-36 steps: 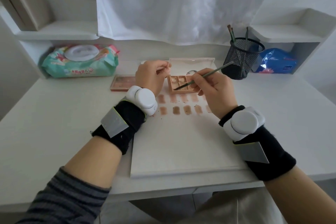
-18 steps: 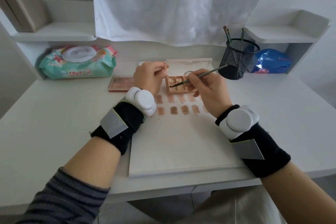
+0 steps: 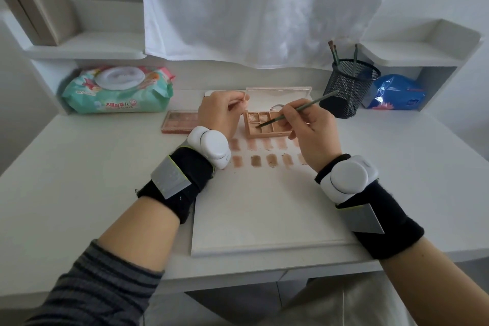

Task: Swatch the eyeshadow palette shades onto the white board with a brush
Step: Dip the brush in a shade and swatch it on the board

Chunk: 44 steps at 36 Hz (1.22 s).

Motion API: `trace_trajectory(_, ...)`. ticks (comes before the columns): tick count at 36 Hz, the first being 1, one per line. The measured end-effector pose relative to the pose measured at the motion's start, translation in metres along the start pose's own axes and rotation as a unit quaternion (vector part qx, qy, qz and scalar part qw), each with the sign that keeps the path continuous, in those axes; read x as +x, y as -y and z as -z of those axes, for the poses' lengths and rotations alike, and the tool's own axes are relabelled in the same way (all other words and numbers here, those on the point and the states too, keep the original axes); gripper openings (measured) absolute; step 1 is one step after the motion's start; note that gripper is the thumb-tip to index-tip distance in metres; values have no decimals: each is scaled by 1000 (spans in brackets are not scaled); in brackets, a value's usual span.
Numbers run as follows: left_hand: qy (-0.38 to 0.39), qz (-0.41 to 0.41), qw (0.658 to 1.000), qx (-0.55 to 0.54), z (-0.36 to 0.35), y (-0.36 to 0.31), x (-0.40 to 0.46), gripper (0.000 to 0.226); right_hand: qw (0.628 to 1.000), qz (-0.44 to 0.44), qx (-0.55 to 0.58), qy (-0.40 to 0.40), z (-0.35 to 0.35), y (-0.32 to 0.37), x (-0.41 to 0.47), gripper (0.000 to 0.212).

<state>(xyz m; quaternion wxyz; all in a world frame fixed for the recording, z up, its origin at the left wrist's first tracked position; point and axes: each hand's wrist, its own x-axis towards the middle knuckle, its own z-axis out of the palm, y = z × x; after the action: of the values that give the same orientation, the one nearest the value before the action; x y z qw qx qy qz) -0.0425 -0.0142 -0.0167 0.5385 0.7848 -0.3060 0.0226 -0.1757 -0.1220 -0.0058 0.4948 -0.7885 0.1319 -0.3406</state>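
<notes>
At the table's far edge, the left hand (image 3: 221, 114) pinches the eyeshadow palette (image 3: 267, 124) lid, steadying it, while the right hand (image 3: 308, 130) holds a brush (image 3: 299, 110), tip dipped in a pan.

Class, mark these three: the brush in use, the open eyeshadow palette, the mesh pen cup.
brush (image 3: 296, 109), head view, middle of its green handle
open eyeshadow palette (image 3: 258, 133), head view, front pans
mesh pen cup (image 3: 349, 92), head view, front wall

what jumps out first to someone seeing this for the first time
Centre of the desk: the right hand holds a thin brush, tip in the open eyeshadow palette, which the left hand steadies. Just below, two rows of brown swatches mark the white board.
</notes>
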Motion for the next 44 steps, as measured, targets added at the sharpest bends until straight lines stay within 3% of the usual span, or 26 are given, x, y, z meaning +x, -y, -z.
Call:
trace_trajectory(8,3,-2,1000,5,0,0,-1,17,1000,-1,-11,10,1,0,0,21)
trace_trajectory(15,3,-4,1000,24,-2,2,0,16,997,-12,38,-63,25,11,5,21)
trace_trajectory(27,13,-6,999,39,-3,10,2,13,990,-27,-60,-128,72,-13,-18,30)
trace_trajectory(44,21,-5,999,27,-2,11,2,13,993,9,-109,-54,71,-19,-26,30)
